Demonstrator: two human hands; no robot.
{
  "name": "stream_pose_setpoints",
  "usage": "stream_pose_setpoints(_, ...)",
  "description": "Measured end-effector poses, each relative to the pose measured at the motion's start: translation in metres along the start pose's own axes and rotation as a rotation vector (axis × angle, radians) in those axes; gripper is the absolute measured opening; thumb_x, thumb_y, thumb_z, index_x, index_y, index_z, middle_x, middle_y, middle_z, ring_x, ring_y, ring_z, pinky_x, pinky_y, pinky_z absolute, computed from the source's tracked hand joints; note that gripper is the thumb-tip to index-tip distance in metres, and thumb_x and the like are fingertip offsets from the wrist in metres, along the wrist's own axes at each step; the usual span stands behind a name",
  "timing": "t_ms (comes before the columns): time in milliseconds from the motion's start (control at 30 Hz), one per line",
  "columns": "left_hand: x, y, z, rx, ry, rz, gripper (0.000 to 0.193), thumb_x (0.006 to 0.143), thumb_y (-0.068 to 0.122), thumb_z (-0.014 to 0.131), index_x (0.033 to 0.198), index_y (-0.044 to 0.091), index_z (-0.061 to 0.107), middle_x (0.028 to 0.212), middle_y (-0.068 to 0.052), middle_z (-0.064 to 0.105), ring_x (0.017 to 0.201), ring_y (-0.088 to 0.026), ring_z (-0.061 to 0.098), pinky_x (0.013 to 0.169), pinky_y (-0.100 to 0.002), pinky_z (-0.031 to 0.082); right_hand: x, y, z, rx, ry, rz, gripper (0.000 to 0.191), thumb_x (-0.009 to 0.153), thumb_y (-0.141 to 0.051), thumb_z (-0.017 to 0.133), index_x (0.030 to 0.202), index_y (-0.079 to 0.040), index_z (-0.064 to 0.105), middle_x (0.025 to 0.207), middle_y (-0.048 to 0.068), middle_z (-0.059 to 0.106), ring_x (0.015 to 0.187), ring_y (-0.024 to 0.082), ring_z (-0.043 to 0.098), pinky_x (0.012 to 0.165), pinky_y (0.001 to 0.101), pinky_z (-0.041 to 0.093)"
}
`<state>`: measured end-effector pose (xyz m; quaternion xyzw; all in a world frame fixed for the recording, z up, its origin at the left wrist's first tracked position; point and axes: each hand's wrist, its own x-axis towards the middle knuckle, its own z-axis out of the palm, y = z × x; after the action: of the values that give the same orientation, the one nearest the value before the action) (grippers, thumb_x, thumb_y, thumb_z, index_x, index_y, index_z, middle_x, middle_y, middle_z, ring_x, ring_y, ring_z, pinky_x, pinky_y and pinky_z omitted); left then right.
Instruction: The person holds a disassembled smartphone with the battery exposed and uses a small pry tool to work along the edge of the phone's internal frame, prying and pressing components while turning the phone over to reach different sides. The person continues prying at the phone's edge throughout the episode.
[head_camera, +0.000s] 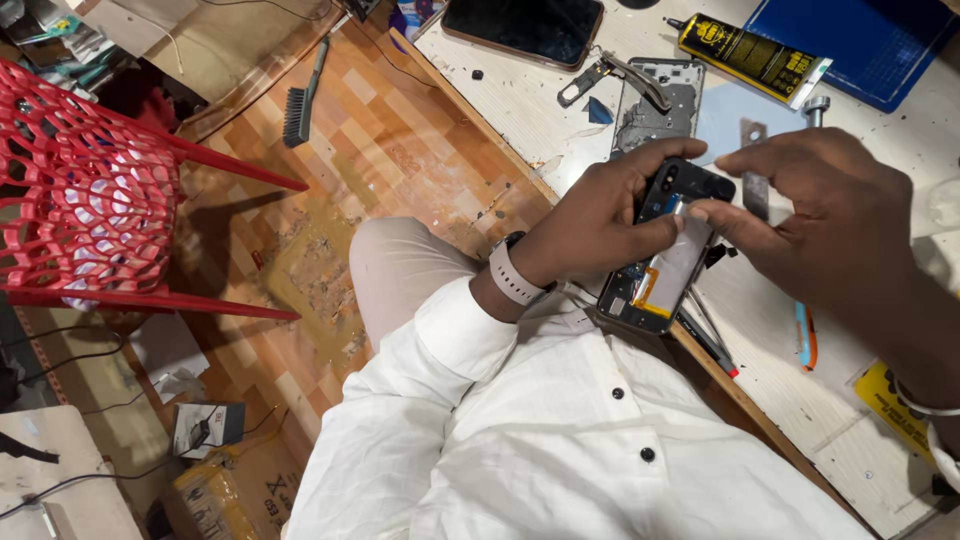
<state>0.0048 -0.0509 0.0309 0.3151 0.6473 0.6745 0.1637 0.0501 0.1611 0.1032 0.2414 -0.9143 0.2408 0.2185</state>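
At the far left stands a red lattice plastic chair (80, 190) on the patterned floor, with a dark brush (300, 100) lying on the floor beyond it, near the edge of the white workbench (520, 100). The person, in a white shirt with a pale watch strap (512, 275) on the wrist, sits at the bench. The left hand (600, 215) is closed around the opened smartphone (665, 265), fingers curled over its top end and thumb pressed along its side, holding it tilted just above the bench edge at the person's chest. The phone's back is off, showing a grey battery and yellow strip inside. The right hand (825, 205) comes in from the right, its thumb and forefinger pinched narrowly at the phone's upper middle; what they nip is too small to tell. Behind lie another dark phone (525, 28), a bare phone frame (655, 100), a black and yellow glue tube (745, 55) and a blue mat (860, 40).
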Motion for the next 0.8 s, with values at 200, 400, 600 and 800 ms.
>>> stream_pose_setpoints(200, 0.002, 0.001, 0.002, -0.038, -0.021, 0.007, 0.064, 0.094, -0.001, 0.067, 0.153, 0.002, 0.041, 0.109, -0.002, 0.068, 0.092, -0.003, 0.060, 0.079, -0.021, 0.053, -0.003, 0.007, 0.007, -0.020, -0.058, 0.010, 0.029, 0.081, -0.019, 0.088, 0.105, -0.007, 0.077, 0.099, 0.010, 0.072, 0.084, 0.022, 0.070, 0.069, 0.0334, 0.056)
stream_pose_setpoints(400, 0.002, -0.002, 0.001, 0.077, -0.008, -0.040, 0.067, 0.090, -0.001, 0.068, 0.152, 0.001, 0.043, 0.098, -0.001, 0.067, 0.081, -0.003, 0.057, 0.072, -0.019, 0.051, -0.009, 0.014, 0.013, -0.038, -0.053, -0.023, 0.021, 0.092, -0.020, 0.088, 0.109, -0.011, 0.078, 0.098, 0.006, 0.072, 0.086, 0.019, 0.069, 0.070, 0.0308, 0.055)
stream_pose_setpoints(600, 0.002, -0.007, 0.002, -0.054, -0.027, 0.071, 0.064, 0.096, -0.001, 0.067, 0.154, 0.002, 0.041, 0.108, 0.000, 0.066, 0.095, -0.003, 0.059, 0.084, -0.021, 0.052, -0.004, 0.010, 0.010, -0.139, -0.030, -0.151, 0.016, 0.086, -0.013, 0.085, 0.099, -0.007, 0.077, 0.091, 0.008, 0.069, 0.083, 0.024, 0.067, 0.073, 0.0358, 0.055)
stream_pose_setpoints(800, 0.001, -0.001, 0.000, 0.091, 0.008, 0.063, 0.064, 0.093, 0.004, 0.069, 0.152, 0.003, 0.043, 0.103, 0.001, 0.070, 0.087, -0.002, 0.060, 0.080, -0.021, 0.053, 0.003, -0.003, 0.006, -0.329, -0.003, -0.324, 0.011, 0.091, -0.013, 0.081, 0.098, -0.007, 0.075, 0.092, 0.006, 0.069, 0.086, 0.024, 0.068, 0.079, 0.0356, 0.055)
